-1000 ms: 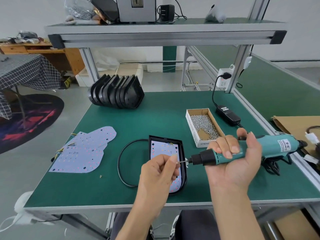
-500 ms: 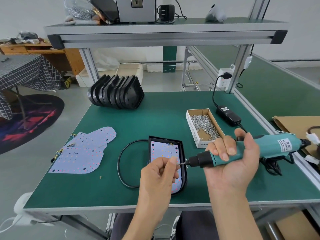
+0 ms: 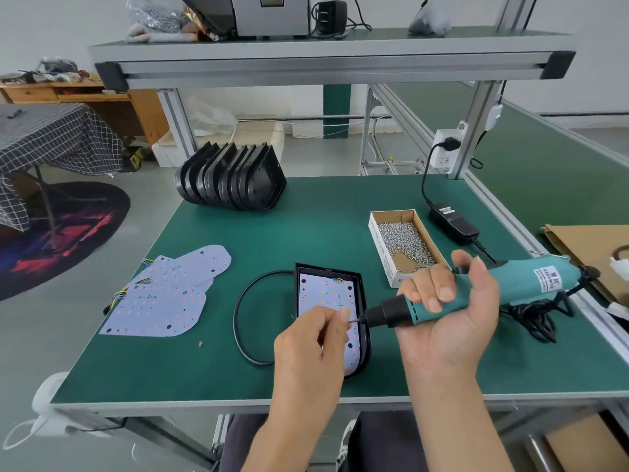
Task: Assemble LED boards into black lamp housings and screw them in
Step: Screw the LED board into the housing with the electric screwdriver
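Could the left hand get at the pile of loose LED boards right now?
Probably yes, once freed. The left hand is pinching at the electric screwdriver bit, but the LED boards lie uncovered on the green table to its left, with nothing between.

A small assembly workshop. A person is sitting at a green-topped workbench (image 3: 306, 233) with an aluminium frame and an overhead shelf (image 3: 333, 52). Their right hand (image 3: 452, 321) is gripping a teal electric screwdriver (image 3: 503, 287). Just beyond that hand, a cardboard box of screws (image 3: 405, 243) is lying open. Far ahead of the left hand (image 3: 313, 349), black lamp housings (image 3: 231, 182) are standing stacked; loose LED boards (image 3: 166, 294) are lying to its left. A power strip (image 3: 446, 155) is hanging on the frame.
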Tool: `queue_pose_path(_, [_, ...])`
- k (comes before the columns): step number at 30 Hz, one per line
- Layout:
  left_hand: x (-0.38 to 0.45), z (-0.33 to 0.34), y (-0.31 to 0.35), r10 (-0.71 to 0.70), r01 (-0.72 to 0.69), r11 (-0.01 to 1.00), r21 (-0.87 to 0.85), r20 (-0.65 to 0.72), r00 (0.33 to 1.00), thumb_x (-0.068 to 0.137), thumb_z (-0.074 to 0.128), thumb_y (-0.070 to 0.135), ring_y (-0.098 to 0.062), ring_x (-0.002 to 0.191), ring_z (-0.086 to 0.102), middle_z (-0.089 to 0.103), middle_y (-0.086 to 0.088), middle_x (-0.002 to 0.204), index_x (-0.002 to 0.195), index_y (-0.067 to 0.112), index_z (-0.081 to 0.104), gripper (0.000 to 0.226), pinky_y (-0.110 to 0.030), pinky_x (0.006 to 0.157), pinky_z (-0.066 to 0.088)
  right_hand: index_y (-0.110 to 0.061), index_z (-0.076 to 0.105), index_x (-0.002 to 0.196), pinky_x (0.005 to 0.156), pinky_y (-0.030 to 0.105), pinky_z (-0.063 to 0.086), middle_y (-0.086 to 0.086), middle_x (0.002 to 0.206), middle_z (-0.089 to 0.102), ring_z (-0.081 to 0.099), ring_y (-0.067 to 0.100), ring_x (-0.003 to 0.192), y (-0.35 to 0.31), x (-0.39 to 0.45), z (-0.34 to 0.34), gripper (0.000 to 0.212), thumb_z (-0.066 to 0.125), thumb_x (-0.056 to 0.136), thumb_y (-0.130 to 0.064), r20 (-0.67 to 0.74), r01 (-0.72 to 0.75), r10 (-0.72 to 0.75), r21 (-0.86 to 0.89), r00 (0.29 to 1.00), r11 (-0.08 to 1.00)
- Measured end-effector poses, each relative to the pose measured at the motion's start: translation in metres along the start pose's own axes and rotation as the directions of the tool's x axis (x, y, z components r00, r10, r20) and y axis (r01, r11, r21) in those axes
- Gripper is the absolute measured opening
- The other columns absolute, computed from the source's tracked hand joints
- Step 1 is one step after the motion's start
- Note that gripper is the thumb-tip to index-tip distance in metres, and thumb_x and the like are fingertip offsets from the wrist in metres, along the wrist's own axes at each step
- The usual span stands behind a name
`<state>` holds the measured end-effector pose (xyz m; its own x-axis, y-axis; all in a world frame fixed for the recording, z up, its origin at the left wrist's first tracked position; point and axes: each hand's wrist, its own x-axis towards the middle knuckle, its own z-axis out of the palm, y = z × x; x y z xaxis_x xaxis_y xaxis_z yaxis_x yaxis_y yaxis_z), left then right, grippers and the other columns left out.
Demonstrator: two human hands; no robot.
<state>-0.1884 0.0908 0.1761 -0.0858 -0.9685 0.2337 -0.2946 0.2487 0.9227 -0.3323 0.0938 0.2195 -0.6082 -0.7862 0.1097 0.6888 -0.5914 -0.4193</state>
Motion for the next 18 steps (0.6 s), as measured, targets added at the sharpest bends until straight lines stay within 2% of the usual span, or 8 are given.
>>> queue_pose_path(2, [0.002, -0.004, -0.003, 0.057, -0.056, 0.997, 0.052, -0.015, 0.998, 0.101, 0.052, 0.058, -0.011, 0.072, 0.058, 0.069, 0.014, 0.082, 0.084, 0.026, 0.071, 0.041, -0.024, 0.063, 0.045, -0.023, 0.065, 0.087, 0.052, 0.023, 0.040, -0.011, 0.053, 0.040, 0.036, 0.007, 0.045, 0.003, 0.001, -0.003, 0.022, 0.050, 0.102, -0.029, 0.007, -0.008, 0.008, 0.004, 1.000, 1.000])
queue_pose_path(4, [0.004, -0.010, -0.005, 0.090, -0.084, 0.992, 0.093, -0.060, 0.994, 0.101, 0.048, 0.062, 0.001, 0.091, 0.061, 0.068, 0.029, 0.101, 0.105, 0.029, 0.076, 0.043, -0.011, 0.076, 0.043, -0.023, 0.065, 0.087, 0.053, 0.024, 0.040, -0.011, 0.053, 0.039, 0.035, 0.008, 0.045, 0.006, 0.004, -0.005, 0.019, 0.052, 0.101, -0.029, 0.012, -0.010, 0.010, 0.004, 1.000, 1.000])
queue_pose_path(6, [0.007, -0.018, -0.007, 0.077, -0.062, 0.992, 0.112, -0.134, 0.988, 0.101, 0.035, 0.062, 0.006, 0.110, 0.058, 0.067, 0.032, 0.114, 0.116, 0.035, 0.072, 0.048, -0.007, 0.090, 0.039, -0.024, 0.065, 0.087, 0.054, 0.025, 0.040, -0.011, 0.053, 0.040, 0.034, 0.008, 0.046, 0.008, 0.007, -0.006, 0.018, 0.054, 0.100, -0.030, 0.013, -0.014, 0.014, -0.012, 1.000, 1.000])
queue_pose_path(8, [0.010, -0.027, -0.009, 0.009, 0.013, 0.994, 0.104, -0.206, 0.979, 0.101, 0.028, 0.062, 0.005, 0.105, 0.058, 0.069, 0.025, 0.104, 0.102, 0.044, 0.067, 0.043, -0.007, 0.086, 0.039, -0.024, 0.065, 0.086, 0.054, 0.025, 0.039, -0.010, 0.053, 0.040, 0.033, 0.009, 0.046, 0.010, 0.009, -0.008, 0.019, 0.053, 0.100, -0.030, 0.016, -0.021, 0.022, -0.043, 1.000, 0.999])
queue_pose_path(11, [0.013, -0.034, -0.018, -0.103, 0.137, 0.975, 0.176, -0.189, 0.977, 0.099, 0.035, 0.065, -0.004, 0.082, 0.057, 0.064, 0.011, 0.077, 0.088, 0.033, 0.062, 0.043, -0.016, 0.071, 0.041, -0.023, 0.064, 0.087, 0.052, 0.026, 0.037, -0.009, 0.052, 0.040, 0.033, 0.009, 0.044, 0.014, 0.007, -0.015, 0.021, 0.050, 0.102, -0.027, 0.008, -0.019, 0.020, -0.115, 1.000, 0.993])
queue_pose_path(13, [0.015, -0.034, -0.024, -0.184, 0.211, 0.947, 0.240, -0.128, 0.974, 0.096, 0.050, 0.061, -0.005, 0.077, 0.059, 0.065, 0.012, 0.074, 0.096, 0.030, 0.063, 0.034, -0.028, 0.074, 0.047, -0.021, 0.063, 0.087, 0.051, 0.026, 0.036, -0.008, 0.052, 0.039, 0.034, 0.010, 0.043, 0.018, 0.004, -0.018, 0.020, 0.050, 0.101, -0.027, -0.005, -0.026, 0.026, -0.170, 1.000, 0.985])
queue_pose_path(15, [0.017, -0.033, -0.026, -0.249, 0.253, 0.906, 0.341, -0.055, 0.967, 0.091, 0.061, 0.059, -0.007, 0.077, 0.062, 0.065, 0.009, 0.070, 0.111, 0.026, 0.063, 0.039, -0.038, 0.081, 0.052, -0.020, 0.061, 0.088, 0.050, 0.025, 0.034, -0.007, 0.051, 0.038, 0.034, 0.010, 0.041, 0.021, 0.000, -0.020, 0.016, 0.051, 0.098, -0.027, -0.016, -0.037, 0.035, -0.210, 0.999, 0.977])
queue_pose_path(18, [0.023, -0.030, -0.023, -0.320, 0.262, 0.830, 0.493, 0.035, 0.947, 0.087, 0.062, 0.065, -0.021, 0.090, 0.064, 0.067, 0.006, 0.087, 0.120, 0.024, 0.057, 0.053, -0.038, 0.082, 0.052, -0.016, 0.055, 0.091, 0.048, 0.025, 0.033, -0.004, 0.050, 0.038, 0.034, 0.012, 0.040, 0.026, -0.005, -0.020, 0.009, 0.054, 0.094, -0.024, -0.023, -0.025, 0.020, -0.256, 1.000, 0.966])
